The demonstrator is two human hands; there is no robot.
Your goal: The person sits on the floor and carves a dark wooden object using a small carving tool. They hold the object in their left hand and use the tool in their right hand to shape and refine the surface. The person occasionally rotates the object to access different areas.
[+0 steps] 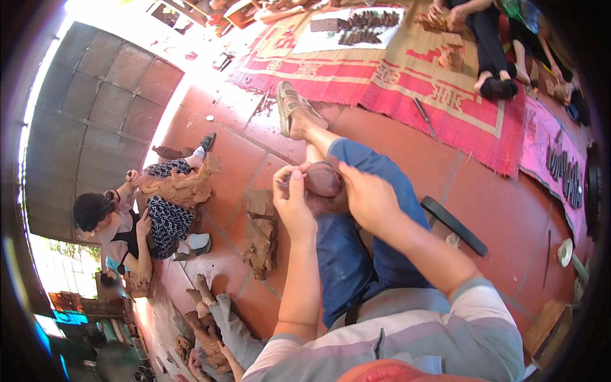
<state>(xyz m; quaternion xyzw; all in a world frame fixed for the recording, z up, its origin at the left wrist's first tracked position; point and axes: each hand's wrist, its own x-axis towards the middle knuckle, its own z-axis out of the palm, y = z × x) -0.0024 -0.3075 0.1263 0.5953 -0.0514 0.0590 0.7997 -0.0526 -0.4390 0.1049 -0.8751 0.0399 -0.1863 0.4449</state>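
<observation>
A dark brown, rounded piece (324, 180), which looks like carved wood, rests at my lap above my crossed legs. My right hand (369, 196) grips it from the right, with the index finger along its upper edge. On the other side, my left hand (294, 198) is closed, fingers curled and thumb pointing up, right beside the piece. Whatever lies between those left fingers is too small to make out. The underside of the brown piece is partly hidden by my hands and legs.
Left of my legs, a rough wood block (259, 239) lies on the red tiled floor (433, 172). A black strap-like bar (453, 226) is to the right. A co-worker (146, 216) holds a large carving (181, 188). Small dark pieces lie on the patterned mat (382, 86).
</observation>
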